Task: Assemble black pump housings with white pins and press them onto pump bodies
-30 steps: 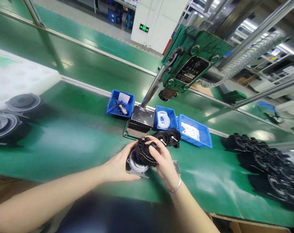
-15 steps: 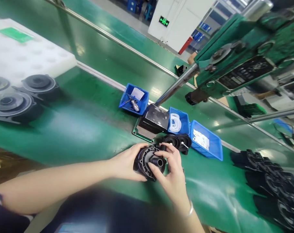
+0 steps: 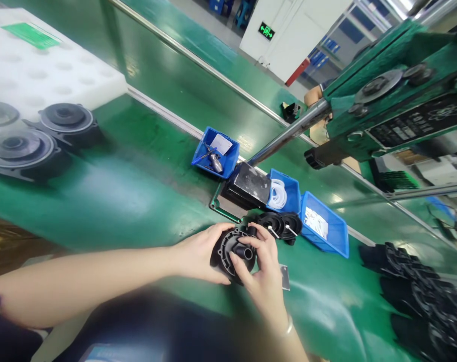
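- We clasp the black pump housing (image 3: 225, 251) with our left hand (image 3: 200, 255).
- Our right hand (image 3: 265, 269) grips its top; the tubular port's (image 3: 247, 253) axis tilts up and rightward.

Consists of a round black cover (image 3: 230, 246) set on top of a dark body (image 3: 215, 257), most of the latter hidden. Shows raised ribs around the edge and small lugs along the rim. Bears an open pipe stub (image 3: 248, 253) facing upward and a little toward the right, plus a second stub (image 3: 252, 231) at the far right edge, partly covered. Is gripped from left and right, cover side up. Sits over the near middle of the green bench (image 3: 100, 211); cannot be told whether touching it.
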`<state>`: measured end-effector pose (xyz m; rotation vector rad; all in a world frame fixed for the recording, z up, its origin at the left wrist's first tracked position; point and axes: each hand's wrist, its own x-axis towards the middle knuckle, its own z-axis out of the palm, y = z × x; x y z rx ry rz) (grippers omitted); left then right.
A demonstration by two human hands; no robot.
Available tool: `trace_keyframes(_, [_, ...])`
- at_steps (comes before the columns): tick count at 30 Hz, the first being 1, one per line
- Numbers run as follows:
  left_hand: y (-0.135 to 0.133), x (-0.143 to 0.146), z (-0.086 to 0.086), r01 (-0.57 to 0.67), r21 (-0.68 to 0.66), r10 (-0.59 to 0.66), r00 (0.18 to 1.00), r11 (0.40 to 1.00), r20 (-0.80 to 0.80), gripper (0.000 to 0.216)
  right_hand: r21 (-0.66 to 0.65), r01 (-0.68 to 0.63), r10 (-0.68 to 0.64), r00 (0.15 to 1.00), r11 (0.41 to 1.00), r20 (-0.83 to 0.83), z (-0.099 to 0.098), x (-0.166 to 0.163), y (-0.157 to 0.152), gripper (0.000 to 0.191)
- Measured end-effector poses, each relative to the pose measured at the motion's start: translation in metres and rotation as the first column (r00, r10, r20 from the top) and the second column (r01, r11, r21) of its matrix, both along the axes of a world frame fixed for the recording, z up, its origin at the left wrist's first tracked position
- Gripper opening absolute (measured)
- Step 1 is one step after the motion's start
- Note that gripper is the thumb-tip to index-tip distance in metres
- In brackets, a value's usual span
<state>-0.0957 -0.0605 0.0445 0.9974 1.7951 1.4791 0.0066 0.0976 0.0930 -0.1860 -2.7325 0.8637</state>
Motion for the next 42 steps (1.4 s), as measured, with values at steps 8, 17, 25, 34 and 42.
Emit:
trace_keyframes(8, [0.0008, 0.0001, 0.0016, -0.001, -0.007, 0.001, 1.000, 1.000, -0.004, 0.104, -0.005, 0.027, -0.028, 0.999, 1.000, -0.032, -0.0045, 0.0018, -0.0010, 0.025])
trace_keyframes(17, [0.0013, 0.0002, -0.0003, -0.005, 0.026, 0.005, 1.000, 1.000, -0.012, 0.103, -0.010, 0.024, -0.025, 0.999, 1.000, -0.041, -0.0065, 0.0026, -0.0016, 0.024])
trace_keyframes(25, [0.0007, -0.0001, -0.0014, -0.006, 0.051, 0.007, 1.000, 0.999, -0.028, 0.102, 0.020, 0.016, -0.015, 0.999, 1.000, -0.039, -0.0065, 0.0033, -0.0016, 0.024])
trace_keyframes(34, [0.0019, 0.0008, -0.0036, -0.017, 0.078, 0.020, 0.999, 0.997, -0.036, 0.100, 0.013, 0.027, -0.026, 0.998, 1.000, -0.051, -0.0074, 0.0039, -0.0039, 0.023])
trace_keyframes(42, [0.0013, 0.0023, -0.0039, -0.020, 0.075, 0.023, 0.999, 0.997, -0.043, 0.100, 0.009, 0.046, -0.046, 0.997, 0.999, -0.059, -0.0084, 0.0039, -0.0044, 0.023])
